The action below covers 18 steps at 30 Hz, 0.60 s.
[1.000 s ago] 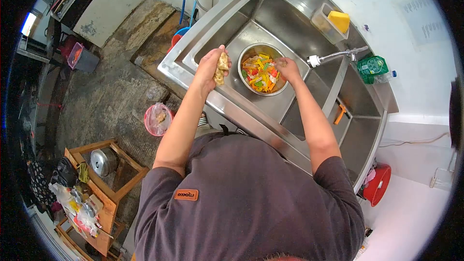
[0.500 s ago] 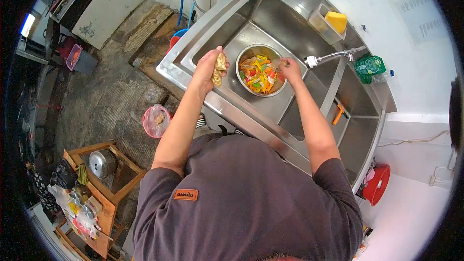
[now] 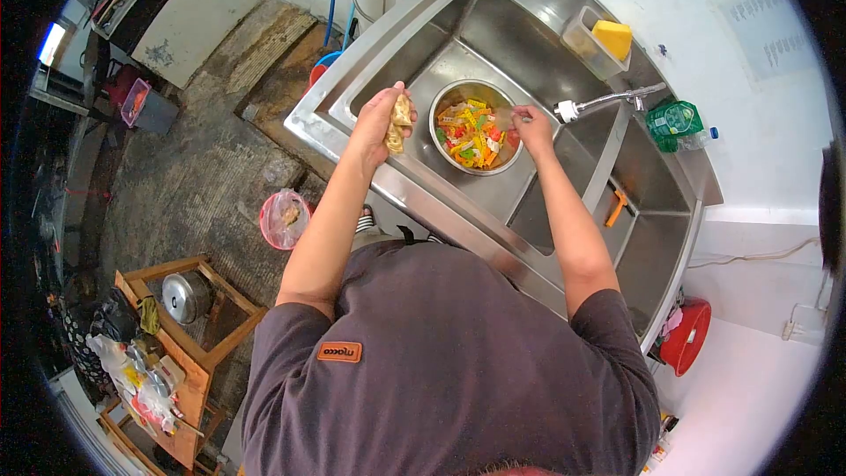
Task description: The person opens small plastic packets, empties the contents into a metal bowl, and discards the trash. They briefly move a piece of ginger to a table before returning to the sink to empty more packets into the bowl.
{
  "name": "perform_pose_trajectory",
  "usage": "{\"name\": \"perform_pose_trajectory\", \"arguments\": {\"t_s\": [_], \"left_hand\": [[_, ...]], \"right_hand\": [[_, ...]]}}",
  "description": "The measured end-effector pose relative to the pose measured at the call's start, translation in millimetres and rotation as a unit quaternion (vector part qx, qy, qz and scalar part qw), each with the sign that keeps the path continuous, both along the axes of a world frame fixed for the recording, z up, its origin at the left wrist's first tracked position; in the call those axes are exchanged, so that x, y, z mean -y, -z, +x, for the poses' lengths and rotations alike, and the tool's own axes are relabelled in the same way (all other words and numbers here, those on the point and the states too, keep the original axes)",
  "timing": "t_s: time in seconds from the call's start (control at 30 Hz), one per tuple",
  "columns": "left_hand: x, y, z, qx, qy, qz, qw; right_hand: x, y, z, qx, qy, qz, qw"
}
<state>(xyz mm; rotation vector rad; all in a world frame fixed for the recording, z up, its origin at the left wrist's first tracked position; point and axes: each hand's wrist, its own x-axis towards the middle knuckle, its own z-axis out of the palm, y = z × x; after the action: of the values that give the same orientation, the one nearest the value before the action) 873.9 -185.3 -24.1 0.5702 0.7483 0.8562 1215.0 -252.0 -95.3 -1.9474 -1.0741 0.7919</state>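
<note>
2 bare hands work over a steel sink [image 3: 515, 31], seen from above your head. Your left hand [image 3: 379, 123] is clenched around a tan lump [image 3: 399, 121], rough and fibrous-looking. The lump's long axis runs away from your body, and its top pokes out above your thumb. Just to its right, close but not touching, a round metal bowl [image 3: 454, 90] sits on the sink floor, holding chopped pieces [image 3: 474, 134] in yellow, red, green and orange. The bowl lies between your 2 hands.

Your right hand [image 3: 532, 126] is the nearer one, at the bowl's right rim with fingertips [image 3: 516, 113] pinched together. Whether they hold a piece is too small to tell.

A chrome tap [image 3: 608, 101] reaches in from the right, its white nozzle just behind that hand. A yellow sponge [image 3: 613, 38] sits in a clear tub on the far ledge, near a green bottle [image 3: 676, 119].
</note>
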Motion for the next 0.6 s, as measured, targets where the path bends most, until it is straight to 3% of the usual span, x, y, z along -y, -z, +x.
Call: {"name": "perform_pose_trajectory", "arguments": {"t_s": [0.27,0.33,0.47,0.53,0.6], "left_hand": [[1,-1,0,-0.01,-0.003,0.0,1.0],[1,-3,0,-0.012,0.0,-0.005,1.0],[2,-4,0,-0.006,0.004,-0.006,1.0],[1,-5,0,-0.007,0.0,0.002,1.0],[1,-3,1,-0.005,0.002,-0.003,1.0]], "right_hand": [[4,-22,-14,0.034,0.003,0.001,0.999],[7,-24,-15,0.096,-0.012,0.001,0.995],[6,4,0,0.136,-0.043,-0.024,0.99],[1,23,9,0.189,-0.037,0.077,0.978],[8,11,-1,0.167,-0.019,0.063,0.984]]}}
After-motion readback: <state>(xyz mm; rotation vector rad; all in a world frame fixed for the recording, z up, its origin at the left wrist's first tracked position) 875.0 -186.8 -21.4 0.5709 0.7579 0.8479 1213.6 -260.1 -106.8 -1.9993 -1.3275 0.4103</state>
